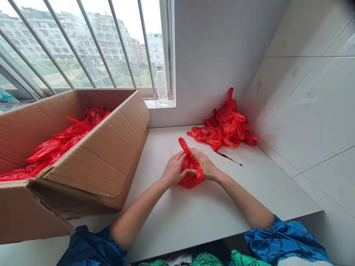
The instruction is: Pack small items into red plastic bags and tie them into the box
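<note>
A small red plastic bag (pixel 190 181) sits on the white tabletop in the middle of the view, with one handle loop standing up and another drooping towards me. My left hand (pixel 175 168) presses against its left side, fingers lying over the plastic. From the right, my right hand (pixel 203 164) cups the same bag, its thumb reaching across the front. Between them the two hands grip the bag, and what it contains is hidden.
A large open cardboard box (pixel 97 162) holding several red bags (pixel 61 144) takes up the left. A pile of red bags (pixel 230 125) lies in the back right corner, near a pen (pixel 229 159). A clear bottle (pixel 161 87) stands on the sill by the barred window.
</note>
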Motion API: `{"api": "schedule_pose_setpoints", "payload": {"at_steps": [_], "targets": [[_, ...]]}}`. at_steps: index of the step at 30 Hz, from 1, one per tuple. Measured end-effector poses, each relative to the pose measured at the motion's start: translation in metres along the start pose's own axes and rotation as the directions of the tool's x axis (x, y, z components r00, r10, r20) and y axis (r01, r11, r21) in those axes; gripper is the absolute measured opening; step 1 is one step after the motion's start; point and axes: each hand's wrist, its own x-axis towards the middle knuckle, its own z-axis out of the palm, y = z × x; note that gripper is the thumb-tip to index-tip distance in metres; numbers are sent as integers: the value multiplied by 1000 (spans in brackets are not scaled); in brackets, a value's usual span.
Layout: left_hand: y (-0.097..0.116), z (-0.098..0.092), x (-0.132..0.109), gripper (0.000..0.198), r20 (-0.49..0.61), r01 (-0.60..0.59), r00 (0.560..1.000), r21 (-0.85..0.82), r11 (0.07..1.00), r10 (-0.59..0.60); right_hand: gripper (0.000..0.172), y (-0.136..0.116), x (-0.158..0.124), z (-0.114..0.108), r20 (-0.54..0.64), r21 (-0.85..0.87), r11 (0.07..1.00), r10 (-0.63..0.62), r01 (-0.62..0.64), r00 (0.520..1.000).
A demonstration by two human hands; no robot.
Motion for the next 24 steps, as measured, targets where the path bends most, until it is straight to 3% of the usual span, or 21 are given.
{"api": "schedule_pose_setpoints", "payload": {"at_steps": [6,12,24], "targets": [[-18,20,-23,58,49,-11,999,157,988,3,88,3,-9,26,18,-80,997,20,-19,1000],[-23,31,-25,57,37,-23,999,232,973,15,84,9,-9,34,29,-154,988,0,4,1000],[-30,41,-29,56,19,-62,998,183,981,60,79,18,-11,49,22,-169,985,-20,24,1000]]}}
